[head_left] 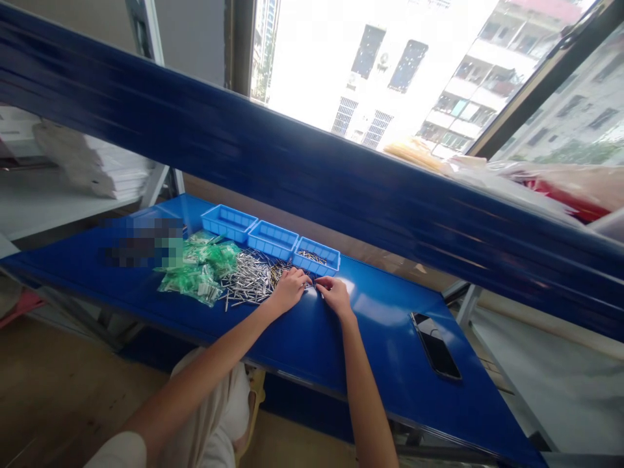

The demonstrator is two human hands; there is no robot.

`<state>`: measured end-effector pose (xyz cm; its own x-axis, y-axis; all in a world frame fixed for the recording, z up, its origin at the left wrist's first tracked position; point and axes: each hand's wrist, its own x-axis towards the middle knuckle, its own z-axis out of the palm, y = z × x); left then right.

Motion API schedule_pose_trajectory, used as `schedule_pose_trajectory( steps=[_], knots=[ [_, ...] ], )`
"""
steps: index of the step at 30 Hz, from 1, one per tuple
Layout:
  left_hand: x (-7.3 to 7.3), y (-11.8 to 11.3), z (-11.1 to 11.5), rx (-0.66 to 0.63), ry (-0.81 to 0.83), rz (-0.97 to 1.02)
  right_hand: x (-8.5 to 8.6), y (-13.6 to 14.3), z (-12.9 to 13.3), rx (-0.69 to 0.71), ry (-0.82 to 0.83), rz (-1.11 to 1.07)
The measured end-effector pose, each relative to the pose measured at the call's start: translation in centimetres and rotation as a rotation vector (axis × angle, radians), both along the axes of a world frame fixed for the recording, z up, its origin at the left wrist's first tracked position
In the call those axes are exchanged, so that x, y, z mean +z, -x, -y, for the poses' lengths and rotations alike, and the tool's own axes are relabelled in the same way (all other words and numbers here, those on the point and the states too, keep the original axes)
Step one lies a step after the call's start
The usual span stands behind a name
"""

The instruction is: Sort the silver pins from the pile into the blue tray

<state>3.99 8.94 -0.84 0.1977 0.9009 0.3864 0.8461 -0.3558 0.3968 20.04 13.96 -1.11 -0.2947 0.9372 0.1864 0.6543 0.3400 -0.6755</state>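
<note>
My left hand (291,289) is over the blue table at the right edge of a heap of thin silver metal rods (248,278). Its fingers are curled together near the tips. Close by on the right, my right hand (334,296) has thumb and forefinger pinched together. A small dark, thin piece seems to lie between the two sets of fingertips, too small to name. Darker, brass-toned pieces (279,272) lie just behind my left hand. Behind both hands, a blue bin (333,266) holds several thin rods.
Two more blue bins (273,242) stand in a row to the left. Green-tinted plastic bags (199,270) are heaped left of the rods. A phone (436,346) lies at the right. A blue shelf beam (312,159) crosses above the table.
</note>
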Motion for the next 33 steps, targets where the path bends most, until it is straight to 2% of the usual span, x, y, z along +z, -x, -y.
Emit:
schedule_pose_trajectory(
  steps=[4,10,13,18,26,33],
  knots=[
    [-0.1,0.1,0.0,0.031,-0.038,0.033,-0.3,0.6,0.0,-0.052,-0.029,-0.042],
    [-0.1,0.3,0.1,0.093,-0.077,0.056,0.1,1.2,-0.1,-0.047,-0.021,-0.363],
    [-0.2,0.1,0.1,0.093,-0.109,0.081,0.6,2.0,0.3,0.002,0.101,-0.537],
    [-0.2,-0.1,0.1,-0.02,-0.098,0.057,1.4,3.5,1.4,0.093,0.301,-0.743],
    [0.2,-0.2,0.1,0.019,-0.107,0.143,1.8,3.9,1.6,0.064,0.29,-0.818],
    [0.3,0.1,0.2,0.047,-0.109,0.075,2.0,3.7,1.8,0.025,0.285,-0.708]
  ],
)
